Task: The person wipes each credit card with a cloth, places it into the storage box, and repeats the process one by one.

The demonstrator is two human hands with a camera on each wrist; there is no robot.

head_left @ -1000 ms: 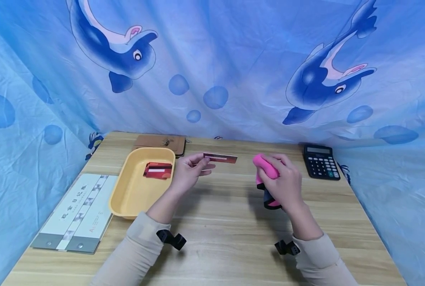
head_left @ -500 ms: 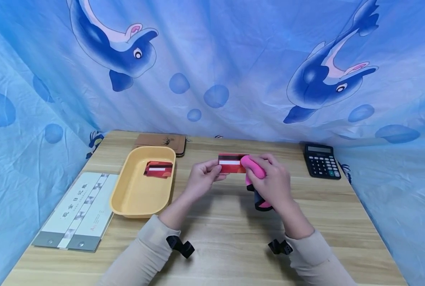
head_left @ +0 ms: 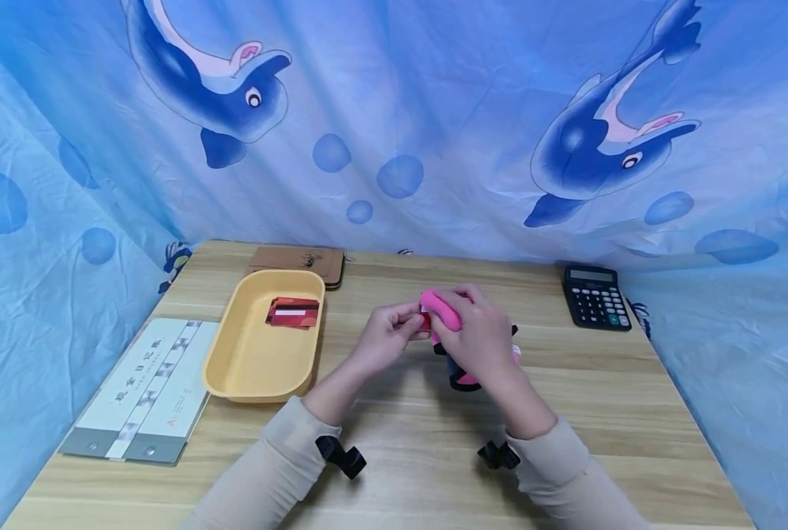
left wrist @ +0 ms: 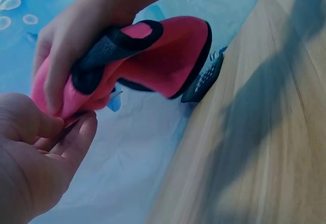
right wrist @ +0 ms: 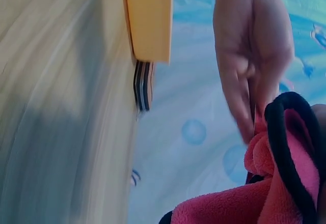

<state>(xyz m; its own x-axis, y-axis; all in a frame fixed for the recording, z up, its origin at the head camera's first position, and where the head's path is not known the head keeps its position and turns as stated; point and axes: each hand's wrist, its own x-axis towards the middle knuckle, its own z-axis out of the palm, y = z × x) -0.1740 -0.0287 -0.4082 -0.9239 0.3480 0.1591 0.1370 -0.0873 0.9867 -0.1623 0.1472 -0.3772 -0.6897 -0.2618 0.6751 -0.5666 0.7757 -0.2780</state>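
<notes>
My left hand (head_left: 382, 337) pinches a red card (head_left: 425, 322) by its left end, raised over the table. In my right hand (head_left: 481, 335) is a pink cloth (head_left: 443, 310) with black edging, bunched and wrapped over the card. Only a small strip of red shows between the left fingers and the cloth; the rest is hidden. In the left wrist view the loose part of the cloth (left wrist: 175, 61) hangs away from the right hand. Several similar red cards (head_left: 293, 315) lie in a yellow tray (head_left: 254, 368) left of the hands.
A brown notebook (head_left: 301, 263) lies behind the tray. At the left a white and grey ledger pad (head_left: 143, 383) lies on the wooden table (head_left: 407, 456). A black calculator (head_left: 596, 298) sits at the back right, before a blue dolphin curtain (head_left: 460, 125).
My left hand has moved right and turned the card's striped face up. My right hand has brought the cloth leftward along the card, covering nearly all of it.
</notes>
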